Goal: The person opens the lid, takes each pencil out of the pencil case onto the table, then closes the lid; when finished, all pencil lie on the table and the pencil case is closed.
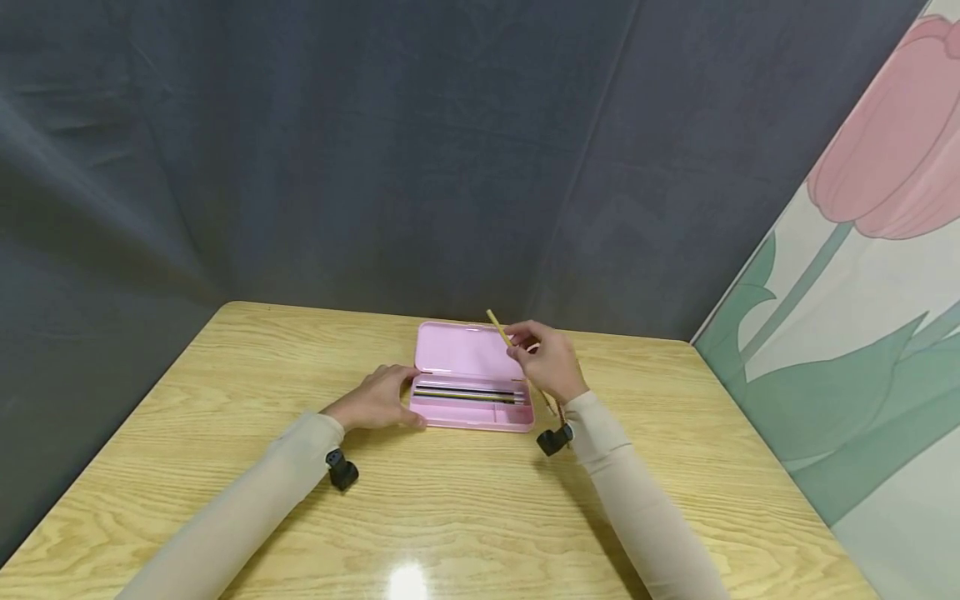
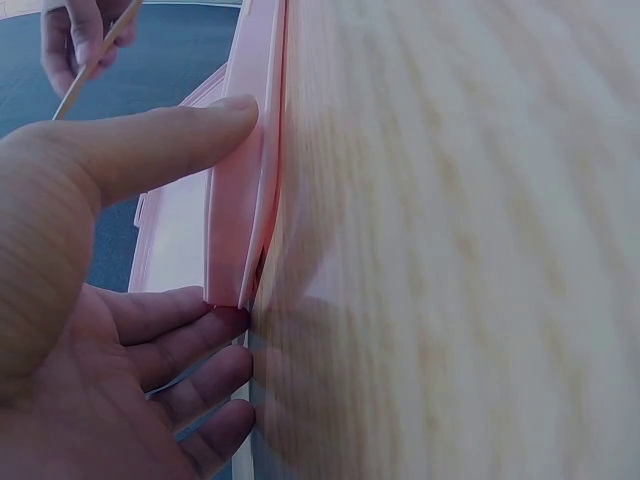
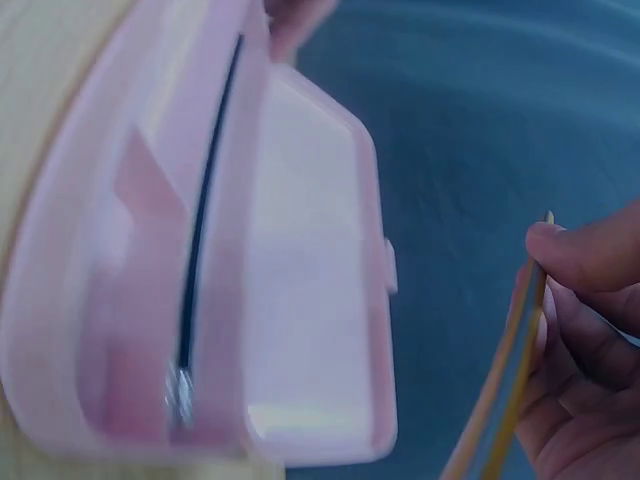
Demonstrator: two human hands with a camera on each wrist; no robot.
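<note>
In the head view, even light covers the desk (image 1: pixel 465 508), with a burnt-out glare spot on the near side of the box (image 1: pixel 468 350). The curtain (image 1: pixel 390 167) behind the box is dim, its folds catching a paler sheen far to the box's left. Soft shadows under both sleeves (image 1: pixel 637 517) fall nearer than the box, suggesting light from above. The left wrist view is hazy and cool-tinted; the grain beside the box smears out of focus. In the right wrist view, the box itself is blurred, a whitish sheen on its lid.
</note>
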